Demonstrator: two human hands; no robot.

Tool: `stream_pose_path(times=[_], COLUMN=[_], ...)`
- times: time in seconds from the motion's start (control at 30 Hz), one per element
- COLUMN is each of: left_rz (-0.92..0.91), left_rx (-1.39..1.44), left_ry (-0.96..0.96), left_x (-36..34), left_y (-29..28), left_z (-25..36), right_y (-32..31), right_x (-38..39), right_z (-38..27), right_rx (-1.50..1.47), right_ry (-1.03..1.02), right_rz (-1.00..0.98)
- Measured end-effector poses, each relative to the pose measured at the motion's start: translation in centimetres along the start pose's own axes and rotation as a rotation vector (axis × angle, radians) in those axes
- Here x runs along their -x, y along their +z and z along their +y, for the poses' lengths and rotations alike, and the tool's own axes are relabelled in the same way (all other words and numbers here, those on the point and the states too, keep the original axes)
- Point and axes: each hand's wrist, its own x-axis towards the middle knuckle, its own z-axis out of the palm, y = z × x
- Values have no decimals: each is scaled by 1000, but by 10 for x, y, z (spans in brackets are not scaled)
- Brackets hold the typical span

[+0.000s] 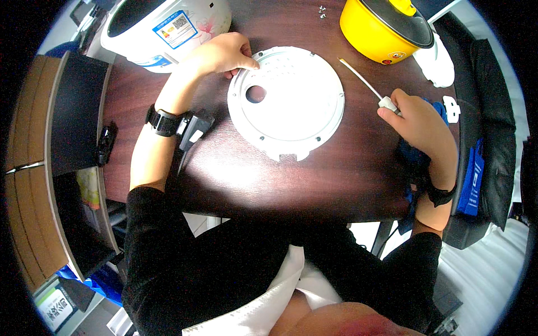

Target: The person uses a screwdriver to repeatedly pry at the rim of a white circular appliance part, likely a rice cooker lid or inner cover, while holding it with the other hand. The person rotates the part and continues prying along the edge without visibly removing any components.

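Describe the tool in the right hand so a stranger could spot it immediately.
Start at the dark wooden table and find the big white round plate lying flat at its middle. Just right of it, the right hand grips a screwdriver. Its thin pale shaft slants up toward the yellow cooker, the only long slim thing there.

A rectangular label (pixel 175 28) sits on the side of the white rice cooker (pixel 168 28) at about eleven o'clock: blue border, white field, a small dark square code patch and coloured bars. Beside it on the same body is a pink flower print (pixel 203 25). At about one o'clock, the yellow cooker (pixel 381 31) carries a small round red and white sticker (pixel 397 55) low on its wall. Down at seven o'clock, near the floor, lies a small rectangular card or package (pixel 56 307), white and green with dark print.
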Motion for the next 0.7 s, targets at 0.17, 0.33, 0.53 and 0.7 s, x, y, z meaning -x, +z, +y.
stream_pose_path(times=[0.17,0.33,0.53,0.7], left_rz=[117,222,527,721], left_rx=[-110,-146,-195,-59], left_ry=[85,119,260,426], left_x=[2,12,30,43], left_y=[4,1,-5,-16], left_z=[2,10,38,55], right_y=[-1,0,-5,-15], right_x=[2,2,8,9], right_z=[-2,-5,-13,-31], right_rx=[40,59,-27,-278], right_ry=[32,27,44,-17], right_rz=[27,54,136,254])
